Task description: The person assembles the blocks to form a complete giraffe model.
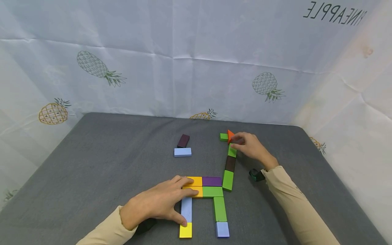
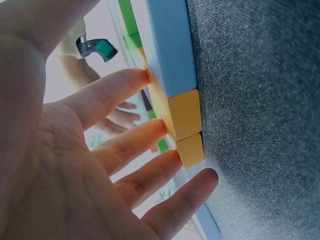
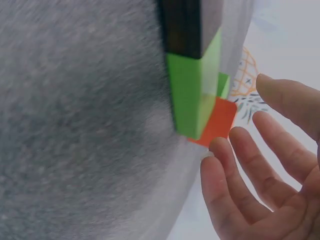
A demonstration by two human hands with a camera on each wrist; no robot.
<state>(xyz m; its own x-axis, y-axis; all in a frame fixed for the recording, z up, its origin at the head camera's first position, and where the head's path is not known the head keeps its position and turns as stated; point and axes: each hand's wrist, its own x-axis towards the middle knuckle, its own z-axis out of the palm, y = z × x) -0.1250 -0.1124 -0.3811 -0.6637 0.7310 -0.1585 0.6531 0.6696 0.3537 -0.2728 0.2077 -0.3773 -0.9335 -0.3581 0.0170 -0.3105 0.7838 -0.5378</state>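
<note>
My left hand (image 1: 160,200) spreads over flat-laid toy blocks in the head view. Its fingertips rest on two orange-yellow blocks (image 2: 186,117), and its thumb reaches a yellow block (image 1: 185,232) below a light blue block (image 1: 186,209). A purple block (image 1: 212,181) and a green block (image 1: 212,192) adjoin the orange-yellow pair. At the upper right, my right hand (image 1: 251,146) has its loosely bent fingers beside an orange triangular block (image 3: 220,120); the right wrist view shows no grip on it. From there a green block (image 1: 232,150), a dark brown block (image 1: 230,163) and another green block (image 1: 228,180) run downward.
A dark purple block (image 1: 183,141) and a light blue block (image 1: 182,152) lie apart near the middle of the grey table (image 1: 122,153). A small green block (image 1: 224,137) touches the triangle's left. Pineapple-printed cloth (image 1: 183,78) hangs behind.
</note>
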